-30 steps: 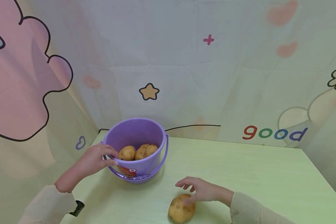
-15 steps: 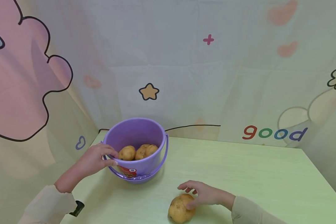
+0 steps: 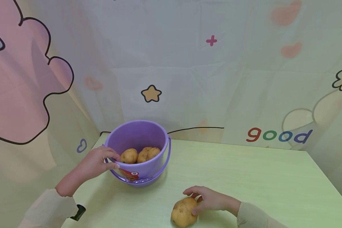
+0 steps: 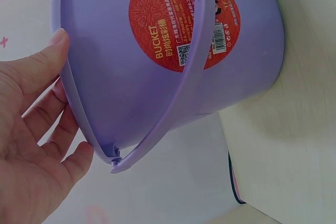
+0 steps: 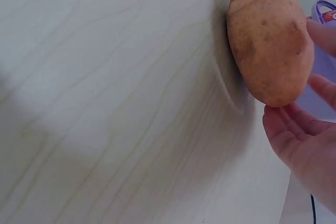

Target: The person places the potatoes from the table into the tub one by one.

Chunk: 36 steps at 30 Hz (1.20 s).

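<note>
A purple bucket (image 3: 156,164) stands at the left of the table, with several potatoes (image 3: 129,156) inside. My left hand (image 3: 98,161) pinches the near left part of its rim, thumb outside and fingers over the inner side. In the left wrist view the bucket's red label (image 4: 168,24) and hanging handle (image 4: 197,59) show beyond that hand. One larger potato (image 3: 182,212) lies on the table toward the front. My right hand (image 3: 208,199) is at its right side, fingers loosely curved, the thumb tip at its edge. The right wrist view shows fingertips right at the potato's end (image 5: 270,45).
The pale green table (image 3: 245,177) extends to the right of the bucket. A printed curtain (image 3: 182,95) hangs behind it and at the sides. A black strap piece (image 3: 79,212) sticks out by the left sleeve (image 3: 49,205).
My right hand has moved slightly right and toward the front, its thumb shifting to the potato's right edge. The potato, the bucket and my left hand have stayed in place.
</note>
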Available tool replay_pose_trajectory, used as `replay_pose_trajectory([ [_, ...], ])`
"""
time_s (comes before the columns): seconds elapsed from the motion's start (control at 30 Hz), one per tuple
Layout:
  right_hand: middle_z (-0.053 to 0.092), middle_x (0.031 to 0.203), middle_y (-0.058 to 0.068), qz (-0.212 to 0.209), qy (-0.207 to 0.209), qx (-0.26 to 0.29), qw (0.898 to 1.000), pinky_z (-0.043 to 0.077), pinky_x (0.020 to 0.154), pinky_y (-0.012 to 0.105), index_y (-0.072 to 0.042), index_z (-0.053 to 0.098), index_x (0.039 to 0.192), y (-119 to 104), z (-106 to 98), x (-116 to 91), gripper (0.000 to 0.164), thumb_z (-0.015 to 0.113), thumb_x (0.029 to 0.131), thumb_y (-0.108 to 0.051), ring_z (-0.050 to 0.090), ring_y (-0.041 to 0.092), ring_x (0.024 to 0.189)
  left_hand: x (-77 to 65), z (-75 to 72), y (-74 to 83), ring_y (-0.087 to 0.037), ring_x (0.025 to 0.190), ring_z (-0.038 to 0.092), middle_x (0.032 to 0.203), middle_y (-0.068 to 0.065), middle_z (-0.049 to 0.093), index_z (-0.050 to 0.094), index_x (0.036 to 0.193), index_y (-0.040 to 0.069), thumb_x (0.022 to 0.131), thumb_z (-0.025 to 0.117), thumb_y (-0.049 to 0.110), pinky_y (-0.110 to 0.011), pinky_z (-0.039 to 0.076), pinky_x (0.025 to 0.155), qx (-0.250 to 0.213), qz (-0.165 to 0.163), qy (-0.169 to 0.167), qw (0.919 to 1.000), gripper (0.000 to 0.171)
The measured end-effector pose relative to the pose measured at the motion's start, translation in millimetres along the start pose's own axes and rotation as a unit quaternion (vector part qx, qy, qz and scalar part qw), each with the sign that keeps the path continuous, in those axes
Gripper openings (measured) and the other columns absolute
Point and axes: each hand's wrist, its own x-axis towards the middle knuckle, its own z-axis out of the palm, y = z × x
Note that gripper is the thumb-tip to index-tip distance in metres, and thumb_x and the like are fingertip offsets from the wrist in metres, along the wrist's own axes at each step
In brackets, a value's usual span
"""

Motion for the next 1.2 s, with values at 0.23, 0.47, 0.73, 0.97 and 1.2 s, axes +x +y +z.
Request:
replay_pose_trajectory([
  [0.23,0.045,0.123,0.025,-0.003,-0.002,0.009,1.000,0.045,0.081,0.023,0.005,0.043,0.124,1.8,-1.3,-0.5,0.058,0.069,0.074,-0.012,0.050,0.018,0.102,0.4,-0.1,-1.1,-0.016,0.082,0.054,0.083,0.006,0.064,0.067,0.078,0.018,0.069,0.074,0.016,-0.033,0.043,0.070,-0.003,0.001,0.000,1.0000,0.012],
  [0.47,0.049,0.121,0.022,-0.001,-0.003,0.021,1.000,0.046,0.079,0.023,0.008,0.043,0.123,4.3,-1.7,-0.4,0.057,0.068,0.075,-0.010,0.050,0.018,0.102,1.6,-0.8,-0.4,-0.015,0.081,0.054,0.082,0.006,0.064,0.067,0.078,0.018,0.068,0.074,0.015,-0.032,0.043,0.070,0.001,0.002,0.003,1.0000,0.012],
  [0.73,0.052,0.117,0.018,0.010,0.007,0.027,1.000,0.047,0.078,0.022,0.007,0.047,0.120,7.7,-0.4,0.2,0.053,0.069,0.074,-0.011,0.051,0.012,0.098,2.0,-1.1,-0.3,-0.016,0.082,0.054,0.082,0.006,0.064,0.067,0.078,0.017,0.068,0.074,0.015,-0.033,0.043,0.070,0.001,0.006,0.004,1.0000,0.012],
  [0.97,0.053,0.112,0.017,-0.001,0.021,0.031,0.999,0.047,0.075,0.021,0.008,0.049,0.118,5.3,-0.5,-0.4,0.052,0.069,0.073,-0.009,0.052,0.009,0.093,1.6,-1.4,1.1,-0.016,0.082,0.054,0.083,0.006,0.064,0.067,0.078,0.017,0.069,0.074,0.015,-0.033,0.044,0.070,-0.002,-0.001,-0.002,1.0000,0.012],
  [1.2,0.054,0.113,0.017,0.005,0.029,0.031,0.999,0.046,0.074,0.019,0.009,0.048,0.118,2.7,-1.8,-1.0,0.052,0.069,0.072,-0.007,0.052,0.009,0.091,0.6,-1.0,1.4,-0.017,0.082,0.054,0.083,0.006,0.064,0.067,0.078,0.017,0.069,0.074,0.016,-0.033,0.044,0.071,-0.001,0.000,-0.002,1.0000,0.012],
])
